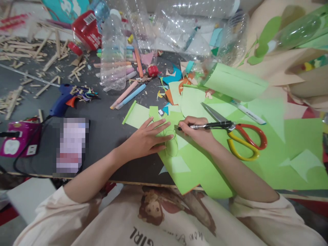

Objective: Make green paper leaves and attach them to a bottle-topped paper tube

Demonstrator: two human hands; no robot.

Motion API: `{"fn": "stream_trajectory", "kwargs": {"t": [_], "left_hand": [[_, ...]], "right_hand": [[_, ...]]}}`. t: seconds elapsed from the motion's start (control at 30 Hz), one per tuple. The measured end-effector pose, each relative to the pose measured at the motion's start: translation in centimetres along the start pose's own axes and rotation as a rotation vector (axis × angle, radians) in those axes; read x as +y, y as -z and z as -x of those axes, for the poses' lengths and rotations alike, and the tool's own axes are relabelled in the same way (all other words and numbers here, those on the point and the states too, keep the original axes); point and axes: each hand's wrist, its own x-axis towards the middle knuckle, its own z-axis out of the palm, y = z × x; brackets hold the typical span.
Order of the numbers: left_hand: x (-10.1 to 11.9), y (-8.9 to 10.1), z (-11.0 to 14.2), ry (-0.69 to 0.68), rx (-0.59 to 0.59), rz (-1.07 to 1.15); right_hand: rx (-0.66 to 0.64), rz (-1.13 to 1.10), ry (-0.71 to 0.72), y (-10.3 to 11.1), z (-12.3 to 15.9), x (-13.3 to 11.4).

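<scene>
My left hand [151, 138] lies flat with its fingers spread, pressing on a piece of green paper [172, 120]. Ovals drawn in dark line show on that paper beside my fingers. My right hand [196, 130] is closed around a black and silver pen [202, 126], whose tip is down at the paper near the drawn outlines. Scissors [233, 128] with one red and one yellow handle lie just right of my right hand, partly behind the pen. Larger green sheets [202, 174] spread out under my right forearm.
A blue glue gun [61, 100], a phone [71, 147] with a blurred screen and a magenta box [22, 138] are on the left. Wooden sticks [15, 102] are scattered there. Clear plastic bottles [114, 51] and coloured markers [132, 95] crowd the back. A white marker [249, 112] lies beyond the scissors.
</scene>
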Motion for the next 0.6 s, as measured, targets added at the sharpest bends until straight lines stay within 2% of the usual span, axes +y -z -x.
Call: {"fn": "stream_trajectory", "kwargs": {"t": [0.17, 0.3, 0.6], "left_hand": [[0.0, -0.3, 0.2, -0.014, 0.026, -0.003], [0.8, -0.2, 0.3, -0.068, 0.048, 0.005], [1.0, -0.6, 0.3, -0.158, 0.09, 0.014]], "right_hand": [[0.115, -0.117, -0.058, 0.1, -0.1, 0.4], [0.152, -0.153, -0.077, 0.1, -0.1, 0.7], [0.032, -0.07, -0.013, 0.0, -0.5, 0.2]]}}
